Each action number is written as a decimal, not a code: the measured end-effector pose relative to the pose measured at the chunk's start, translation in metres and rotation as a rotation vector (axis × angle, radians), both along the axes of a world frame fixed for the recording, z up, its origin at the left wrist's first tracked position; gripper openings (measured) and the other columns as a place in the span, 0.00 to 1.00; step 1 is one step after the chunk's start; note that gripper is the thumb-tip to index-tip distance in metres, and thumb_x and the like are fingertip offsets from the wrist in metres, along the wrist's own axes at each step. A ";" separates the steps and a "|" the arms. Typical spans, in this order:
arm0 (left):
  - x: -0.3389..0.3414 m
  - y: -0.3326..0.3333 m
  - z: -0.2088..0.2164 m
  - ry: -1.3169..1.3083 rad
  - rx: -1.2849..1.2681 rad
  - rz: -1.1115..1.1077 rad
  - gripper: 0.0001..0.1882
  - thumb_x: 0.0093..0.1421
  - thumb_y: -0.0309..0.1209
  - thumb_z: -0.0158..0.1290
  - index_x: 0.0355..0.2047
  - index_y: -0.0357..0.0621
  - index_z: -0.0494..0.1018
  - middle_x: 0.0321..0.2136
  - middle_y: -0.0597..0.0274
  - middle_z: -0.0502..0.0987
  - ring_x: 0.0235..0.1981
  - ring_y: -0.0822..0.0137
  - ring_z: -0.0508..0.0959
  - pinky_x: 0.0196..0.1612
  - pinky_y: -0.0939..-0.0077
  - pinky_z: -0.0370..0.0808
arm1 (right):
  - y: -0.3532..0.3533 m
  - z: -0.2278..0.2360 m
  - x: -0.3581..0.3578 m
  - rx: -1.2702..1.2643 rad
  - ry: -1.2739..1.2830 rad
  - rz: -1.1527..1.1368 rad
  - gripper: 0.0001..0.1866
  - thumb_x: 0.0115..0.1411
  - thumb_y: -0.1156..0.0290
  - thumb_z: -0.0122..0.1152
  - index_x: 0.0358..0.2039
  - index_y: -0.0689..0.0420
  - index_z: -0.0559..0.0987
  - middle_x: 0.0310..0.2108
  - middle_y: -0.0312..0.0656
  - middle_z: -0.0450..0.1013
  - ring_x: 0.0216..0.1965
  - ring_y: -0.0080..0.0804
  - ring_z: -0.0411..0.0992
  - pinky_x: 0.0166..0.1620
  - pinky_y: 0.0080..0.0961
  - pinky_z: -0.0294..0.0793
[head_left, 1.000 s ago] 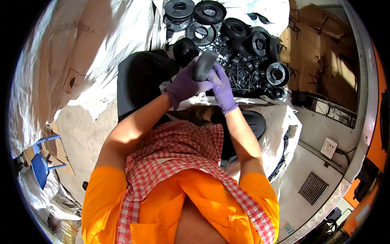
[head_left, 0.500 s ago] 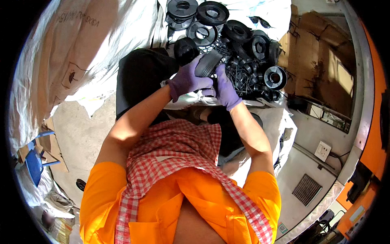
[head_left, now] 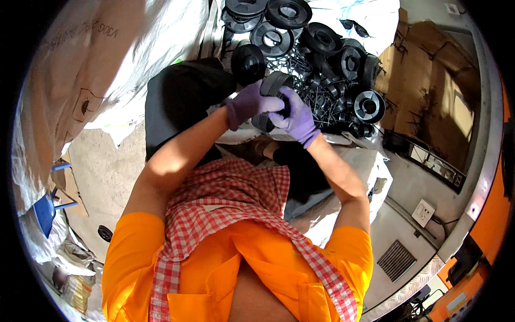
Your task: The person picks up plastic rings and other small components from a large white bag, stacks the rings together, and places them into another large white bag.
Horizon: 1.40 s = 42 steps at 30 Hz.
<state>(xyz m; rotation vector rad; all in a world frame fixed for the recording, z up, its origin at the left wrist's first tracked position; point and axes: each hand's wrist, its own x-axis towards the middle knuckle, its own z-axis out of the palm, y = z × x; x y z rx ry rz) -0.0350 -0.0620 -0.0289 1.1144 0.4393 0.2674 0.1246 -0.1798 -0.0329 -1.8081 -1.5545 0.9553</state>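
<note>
The wheel [head_left: 277,81] sits between the two gloved hands, tilted, its ribbed side up and its lower end showing below the thumbs. The left hand [head_left: 250,103] is curled around its left side, thumb reaching across toward the right hand. The right hand [head_left: 299,119] is bent against the right side, thumb and fingers pinching it near the middle; the fingertips behind it are hidden, so how hard they press I cannot tell. For steady work, I would let the left hand carry the weight and leave the right free to press or turn, with force along the part rather than across its rim. Just beyond the left hand stands a disc [head_left: 248,63], close enough to knock, so small wrist moves seem best. The leg [head_left: 185,94] lies left of the left hand. Right of the right hand, thin pins [head_left: 319,104] lie in a tangle that could snag glove fingers. Farther out, past both hands, are loose rings [head_left: 272,38]; well right, a carton [head_left: 407,72].
</note>
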 end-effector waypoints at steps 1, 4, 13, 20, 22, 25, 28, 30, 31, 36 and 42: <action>0.000 -0.004 0.007 0.047 0.007 0.000 0.27 0.49 0.34 0.60 0.48 0.37 0.66 0.40 0.53 0.75 0.41 0.64 0.76 0.45 0.69 0.73 | -0.005 -0.016 -0.001 -0.141 0.152 -0.174 0.30 0.54 0.58 0.65 0.53 0.58 0.67 0.47 0.50 0.69 0.48 0.38 0.70 0.49 0.33 0.72; -0.004 -0.020 0.014 0.270 0.451 0.023 0.47 0.47 0.33 0.64 0.62 0.34 0.50 0.47 0.45 0.72 0.47 0.58 0.75 0.50 0.66 0.71 | 0.000 -0.025 -0.021 -0.161 1.077 -0.583 0.24 0.65 0.54 0.50 0.56 0.54 0.66 0.51 0.43 0.68 0.54 0.33 0.66 0.55 0.34 0.67; 0.006 -0.038 -0.003 -0.420 1.646 0.101 0.16 0.53 0.37 0.52 0.44 0.66 0.69 0.47 0.68 0.72 0.52 0.57 0.71 0.58 0.47 0.60 | -0.010 -0.022 0.043 -0.706 1.263 0.006 0.27 0.60 0.56 0.56 0.57 0.52 0.66 0.54 0.45 0.66 0.56 0.42 0.64 0.58 0.37 0.63; 0.055 0.011 -0.007 -0.044 0.242 0.497 0.32 0.48 0.27 0.58 0.56 0.41 0.64 0.49 0.56 0.72 0.50 0.60 0.72 0.53 0.66 0.70 | 0.096 -0.041 0.088 -0.834 -0.587 0.206 0.24 0.58 0.62 0.56 0.56 0.48 0.67 0.51 0.47 0.69 0.54 0.48 0.64 0.54 0.39 0.67; 0.044 0.049 -0.045 0.226 0.153 0.730 0.37 0.45 0.28 0.60 0.57 0.38 0.62 0.48 0.54 0.73 0.49 0.63 0.73 0.52 0.71 0.69 | 0.146 -0.027 0.091 -0.426 -0.664 -0.089 0.24 0.58 0.64 0.56 0.55 0.47 0.67 0.50 0.48 0.69 0.53 0.50 0.64 0.53 0.40 0.68; 0.023 0.062 -0.109 0.512 0.159 0.909 0.37 0.43 0.31 0.62 0.55 0.38 0.64 0.47 0.48 0.74 0.49 0.58 0.73 0.54 0.70 0.68 | 0.204 -0.039 0.106 0.493 -0.806 -0.016 0.21 0.55 0.66 0.58 0.50 0.45 0.69 0.40 0.39 0.74 0.48 0.45 0.68 0.52 0.43 0.67; 0.028 0.070 -0.137 0.609 0.333 0.900 0.36 0.43 0.32 0.64 0.53 0.37 0.66 0.45 0.47 0.74 0.47 0.55 0.74 0.53 0.67 0.69 | 0.235 -0.084 0.146 0.381 -1.182 0.093 0.26 0.49 0.60 0.63 0.51 0.48 0.73 0.47 0.43 0.69 0.54 0.49 0.62 0.55 0.45 0.62; 0.025 0.068 -0.139 0.701 0.523 0.922 0.35 0.44 0.33 0.64 0.53 0.37 0.67 0.44 0.48 0.74 0.46 0.55 0.74 0.51 0.66 0.70 | 0.237 -0.100 0.146 0.250 -1.182 0.129 0.25 0.48 0.60 0.63 0.48 0.48 0.74 0.47 0.42 0.69 0.53 0.48 0.62 0.54 0.45 0.62; 0.030 0.065 -0.124 0.759 0.657 0.953 0.34 0.45 0.34 0.64 0.53 0.38 0.67 0.44 0.50 0.75 0.45 0.56 0.75 0.50 0.66 0.71 | 0.232 -0.086 0.137 0.222 -1.096 0.116 0.19 0.50 0.64 0.62 0.44 0.48 0.75 0.42 0.37 0.72 0.49 0.44 0.66 0.51 0.45 0.63; 0.052 0.076 -0.042 -0.042 -0.174 0.800 0.27 0.52 0.33 0.62 0.51 0.41 0.68 0.42 0.57 0.76 0.42 0.63 0.77 0.45 0.70 0.75 | 0.169 -0.037 0.068 0.274 -0.628 0.185 0.12 0.48 0.71 0.62 0.34 0.59 0.76 0.33 0.48 0.73 0.38 0.51 0.71 0.41 0.42 0.69; 0.044 0.077 -0.016 -0.150 -0.343 0.827 0.26 0.50 0.29 0.63 0.49 0.40 0.68 0.40 0.59 0.76 0.40 0.65 0.78 0.44 0.71 0.77 | 0.097 -0.055 0.064 0.285 -0.124 -0.639 0.08 0.55 0.71 0.56 0.32 0.60 0.77 0.35 0.49 0.74 0.39 0.51 0.72 0.43 0.40 0.71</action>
